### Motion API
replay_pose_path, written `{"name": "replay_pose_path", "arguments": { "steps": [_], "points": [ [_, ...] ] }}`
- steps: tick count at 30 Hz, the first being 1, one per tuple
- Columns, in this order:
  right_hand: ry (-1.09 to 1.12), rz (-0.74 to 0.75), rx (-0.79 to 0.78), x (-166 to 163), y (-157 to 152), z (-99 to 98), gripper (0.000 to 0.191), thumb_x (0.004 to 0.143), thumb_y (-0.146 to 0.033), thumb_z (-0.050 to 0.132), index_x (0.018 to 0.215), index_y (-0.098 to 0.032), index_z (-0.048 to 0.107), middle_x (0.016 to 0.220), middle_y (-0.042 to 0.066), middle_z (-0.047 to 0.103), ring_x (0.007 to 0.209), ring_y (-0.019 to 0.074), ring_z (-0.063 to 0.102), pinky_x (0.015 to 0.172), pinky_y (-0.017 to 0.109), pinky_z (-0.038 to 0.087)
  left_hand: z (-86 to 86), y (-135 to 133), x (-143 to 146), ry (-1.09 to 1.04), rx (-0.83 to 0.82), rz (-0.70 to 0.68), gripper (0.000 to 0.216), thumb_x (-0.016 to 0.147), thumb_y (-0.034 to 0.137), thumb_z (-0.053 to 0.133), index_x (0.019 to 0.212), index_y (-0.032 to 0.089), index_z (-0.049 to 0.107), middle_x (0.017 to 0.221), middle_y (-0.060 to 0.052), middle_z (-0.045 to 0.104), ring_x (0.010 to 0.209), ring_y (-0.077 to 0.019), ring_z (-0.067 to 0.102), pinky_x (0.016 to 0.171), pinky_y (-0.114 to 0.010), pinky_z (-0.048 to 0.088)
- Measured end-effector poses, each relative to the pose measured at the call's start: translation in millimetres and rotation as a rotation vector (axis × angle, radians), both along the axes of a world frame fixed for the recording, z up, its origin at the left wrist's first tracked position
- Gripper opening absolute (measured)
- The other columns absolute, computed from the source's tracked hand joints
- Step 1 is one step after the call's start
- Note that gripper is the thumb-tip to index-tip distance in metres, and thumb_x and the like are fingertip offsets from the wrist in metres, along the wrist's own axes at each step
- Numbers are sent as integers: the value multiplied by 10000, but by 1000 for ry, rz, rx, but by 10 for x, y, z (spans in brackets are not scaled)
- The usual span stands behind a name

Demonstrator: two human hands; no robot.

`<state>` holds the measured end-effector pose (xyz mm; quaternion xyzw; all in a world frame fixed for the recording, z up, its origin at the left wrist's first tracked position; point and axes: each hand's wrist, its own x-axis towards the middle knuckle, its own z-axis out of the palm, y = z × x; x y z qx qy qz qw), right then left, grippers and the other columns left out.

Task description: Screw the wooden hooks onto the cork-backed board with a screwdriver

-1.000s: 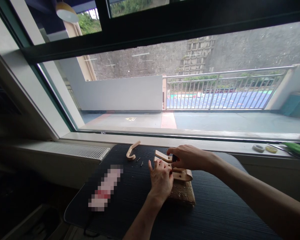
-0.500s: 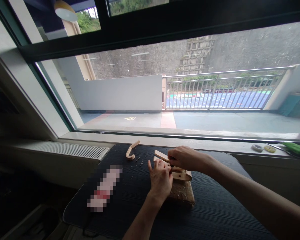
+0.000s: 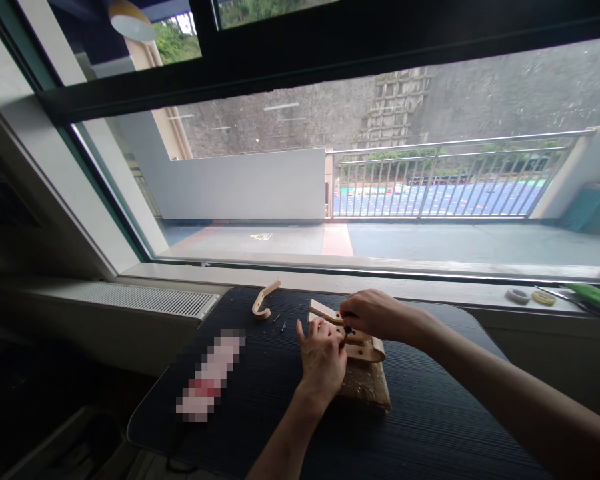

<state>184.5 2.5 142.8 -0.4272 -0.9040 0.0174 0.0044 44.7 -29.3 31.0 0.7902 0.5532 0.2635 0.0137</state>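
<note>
My left hand (image 3: 321,361) rests on a rough brown board (image 3: 365,387) on the dark table (image 3: 430,427), its fingers curled against light wooden hooks (image 3: 363,348) lying on the board. My right hand (image 3: 375,313) is closed in a pinch just above the hooks, holding a small dark tool or screw (image 3: 348,330) whose tip points down at the wood. Another wooden hook piece (image 3: 325,311) sticks out to the left under my right fingers.
A loose wooden hook (image 3: 264,301) and a few small dark screws (image 3: 279,322) lie at the table's far left. A blurred white and red object (image 3: 210,375) lies nearer left. Tape rolls (image 3: 518,296) sit on the window sill at right.
My right hand has drawn back slightly and tightened over the hooks; the small dark piece now shows beneath its fingers. My left hand has stayed put.
</note>
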Motion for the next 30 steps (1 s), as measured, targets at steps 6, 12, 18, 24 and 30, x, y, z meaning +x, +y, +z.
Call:
{"name": "replay_pose_path", "arguments": {
  "steps": [6,12,18,24,30],
  "points": [
    [0,-22,-7,-16,-9,53,218,826,-285,479,925,-214,660,784,49,698,676,161,598,538,242,281,1,-3,0,2,2,1,66,758,219,630,821,239,635,983,-28,581,1134,-262,416,1066,-587,135],
    [10,7,-42,18,-44,124,201,758,-238,517,900,-227,659,757,24,684,651,141,570,524,227,279,-5,-4,-2,2,7,2,63,773,224,613,826,245,640,983,-28,579,1130,-263,419,1066,-592,134],
    [29,7,-33,32,-9,37,177,771,-219,492,840,-208,656,709,21,665,601,119,532,517,224,268,7,-7,-3,16,11,4,66,759,225,628,822,239,639,987,-32,576,1136,-262,414,1069,-584,134],
    [20,-18,-17,16,-25,37,225,830,-300,461,872,-190,653,721,42,671,597,129,540,507,229,267,21,-17,3,16,-1,6,52,762,222,625,812,234,637,975,-32,583,1135,-262,415,1067,-583,136],
    [-3,-18,-1,17,-45,97,236,782,-286,527,982,-232,641,752,26,681,625,144,567,508,231,262,4,-9,-1,15,0,-3,62,776,224,610,831,239,636,994,-37,575,1141,-260,409,1071,-584,121]
  ]
}}
